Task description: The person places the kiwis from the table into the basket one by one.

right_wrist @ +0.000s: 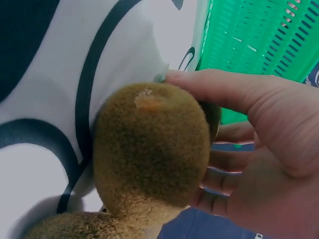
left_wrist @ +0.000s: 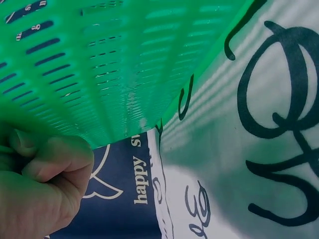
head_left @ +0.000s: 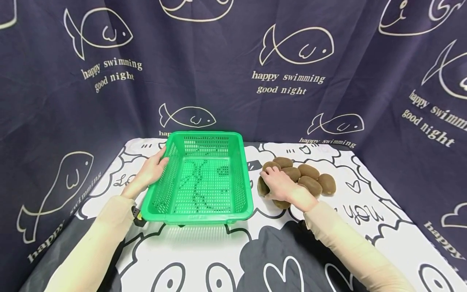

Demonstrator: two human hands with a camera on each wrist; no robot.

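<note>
Your left hand (head_left: 152, 170) is at the left side of the green basket (head_left: 198, 219), by the upper rim. The left grip is closed on that side; in the left wrist view, you see bent fingers against the slotted wall. The basket stands on the worktop (head_left: 189, 247), to the left of the kiwifruit (head_left: 310, 186).

The kiwifruit lie in a loose cluster, several touching one another. Your right hand (head_left: 282, 185) is over the left end of this cluster, its thumb toward you. The thumb and fingers stand apart, with brown fruit between them; you cannot tell from these views whether the right grip pinches a fruit. In the right wrist view, a large near fruit (right_wrist: 149, 154) with a pale orange patch on its end covers part of the fingers, and your thumb extends just beside its upper edge. A second fruit (right_wrist: 213, 117) is partly visible behind it.

Your cream sleeves (head_left: 343, 235) reach the wrists. A dark blue curtain (head_left: 226, 81) with white fish and lettering hangs behind the worktop.
</note>
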